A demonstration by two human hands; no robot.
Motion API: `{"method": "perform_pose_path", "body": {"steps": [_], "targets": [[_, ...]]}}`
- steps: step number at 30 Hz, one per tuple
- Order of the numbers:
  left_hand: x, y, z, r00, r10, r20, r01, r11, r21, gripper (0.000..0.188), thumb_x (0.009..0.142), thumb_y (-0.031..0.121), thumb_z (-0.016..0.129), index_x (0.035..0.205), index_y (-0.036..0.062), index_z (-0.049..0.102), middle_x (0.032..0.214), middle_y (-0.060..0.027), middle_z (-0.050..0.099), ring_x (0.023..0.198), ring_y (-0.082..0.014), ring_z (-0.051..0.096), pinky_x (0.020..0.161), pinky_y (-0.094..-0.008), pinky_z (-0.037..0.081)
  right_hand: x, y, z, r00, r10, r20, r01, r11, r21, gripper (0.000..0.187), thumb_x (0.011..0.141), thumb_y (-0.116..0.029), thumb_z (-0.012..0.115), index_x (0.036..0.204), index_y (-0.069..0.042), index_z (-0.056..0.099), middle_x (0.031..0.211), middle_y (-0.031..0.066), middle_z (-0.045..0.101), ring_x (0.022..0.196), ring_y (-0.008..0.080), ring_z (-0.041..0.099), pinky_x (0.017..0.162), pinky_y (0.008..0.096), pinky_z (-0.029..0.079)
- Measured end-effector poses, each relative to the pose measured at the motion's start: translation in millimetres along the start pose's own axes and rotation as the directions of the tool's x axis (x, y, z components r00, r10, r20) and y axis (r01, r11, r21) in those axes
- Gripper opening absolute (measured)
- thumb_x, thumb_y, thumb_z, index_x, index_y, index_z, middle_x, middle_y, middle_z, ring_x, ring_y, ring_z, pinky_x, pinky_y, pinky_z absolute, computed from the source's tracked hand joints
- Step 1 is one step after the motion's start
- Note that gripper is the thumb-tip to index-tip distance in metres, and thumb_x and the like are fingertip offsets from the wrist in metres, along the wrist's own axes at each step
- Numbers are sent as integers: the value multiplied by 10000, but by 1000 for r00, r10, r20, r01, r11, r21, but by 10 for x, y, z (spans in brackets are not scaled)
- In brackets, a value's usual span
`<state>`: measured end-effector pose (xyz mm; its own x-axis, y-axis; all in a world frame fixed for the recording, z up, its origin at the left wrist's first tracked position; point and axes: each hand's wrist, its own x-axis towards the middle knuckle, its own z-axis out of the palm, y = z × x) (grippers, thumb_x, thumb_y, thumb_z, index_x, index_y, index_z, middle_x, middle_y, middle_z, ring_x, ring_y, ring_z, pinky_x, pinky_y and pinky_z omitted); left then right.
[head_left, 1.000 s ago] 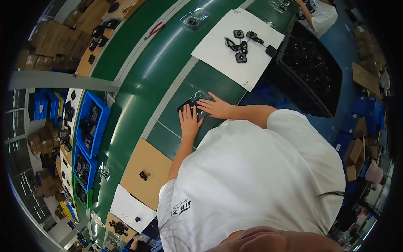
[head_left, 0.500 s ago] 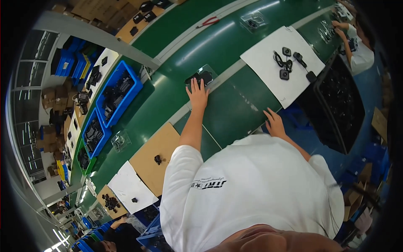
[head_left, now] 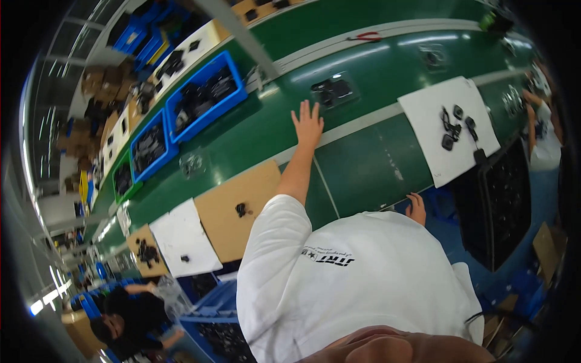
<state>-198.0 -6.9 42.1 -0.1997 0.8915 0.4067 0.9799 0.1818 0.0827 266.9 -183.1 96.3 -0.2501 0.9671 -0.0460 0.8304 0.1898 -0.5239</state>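
My left hand (head_left: 308, 126) is stretched over the green bench with its fingers spread and nothing in them. Just beyond its fingertips lies a clear plastic tray (head_left: 348, 91) with black parts (head_left: 330, 91) in it. My right hand (head_left: 416, 209) is at the bench's near edge, partly hidden by my body; its visible fingers are apart and hold nothing I can see. To the right, a white sheet (head_left: 433, 160) carries small black square devices (head_left: 448, 142) with black cables (head_left: 448, 123).
Blue bins (head_left: 237, 91) of black parts stand at the left, beside a green bin (head_left: 124, 181). A brown board (head_left: 218, 227) lies nearer. A large black crate (head_left: 495, 212) is at right. Red-handled pliers (head_left: 366, 37) lie at the back. Other people (head_left: 130, 314) work at both sides.
My left hand has come off the tray of black parts, which now sits beyond the fingertips. My right hand has drawn back toward my body. The whole view has turned.
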Motion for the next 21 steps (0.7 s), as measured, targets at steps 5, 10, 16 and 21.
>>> {"method": "perform_pose_path", "body": {"steps": [5, 10, 16, 21], "targets": [[-526, -1683, -458, 829, -558, 33, 527, 799, 288, 581, 795, 203, 646, 1346, 113, 487, 1440, -160, 414, 1357, -309, 358, 1044, -615, 292, -88, 235, -7, 992, 101, -70, -104, 994, -35, 448, 781, 84, 513, 1196, -77, 565, 1220, 114, 542, 1049, 317, 574, 875, 360, 481], [-1197, -3077, -849, 564, -813, 143, 722, 570, 393, 549, 877, 216, 552, 1399, 103, 425, 1465, -127, 421, 1387, -276, 361, 1057, -615, 304, -364, 510, -38, 946, 304, -110, -314, 945, -88, 455, 773, 83, 515, 1196, -83, 551, 1166, 124, 539, 983, 319, 577, 836, 365, 485], [-1474, -4030, -938, 703, -651, 285, 385, 686, 618, 227, 927, 205, 496, 1072, 156, 663, 1055, -95, 651, 928, -261, 629, 723, -454, 485, -682, 650, -23, 942, 297, -160, -323, 930, -176, 438, 755, 62, 521, 1163, -90, 557, 1150, 111, 552, 944, 334, 585, 814, 388, 493], [-1266, -3985, -948, 823, -443, 355, 198, 811, 551, 153, 842, 193, 596, 940, 169, 711, 916, -93, 658, 874, -292, 651, 713, -411, 505, -718, 233, -156, 922, 364, -131, -383, 907, -176, 383, 742, 44, 544, 1092, -107, 583, 1135, 90, 556, 937, 335, 594, 818, 401, 505]]}}
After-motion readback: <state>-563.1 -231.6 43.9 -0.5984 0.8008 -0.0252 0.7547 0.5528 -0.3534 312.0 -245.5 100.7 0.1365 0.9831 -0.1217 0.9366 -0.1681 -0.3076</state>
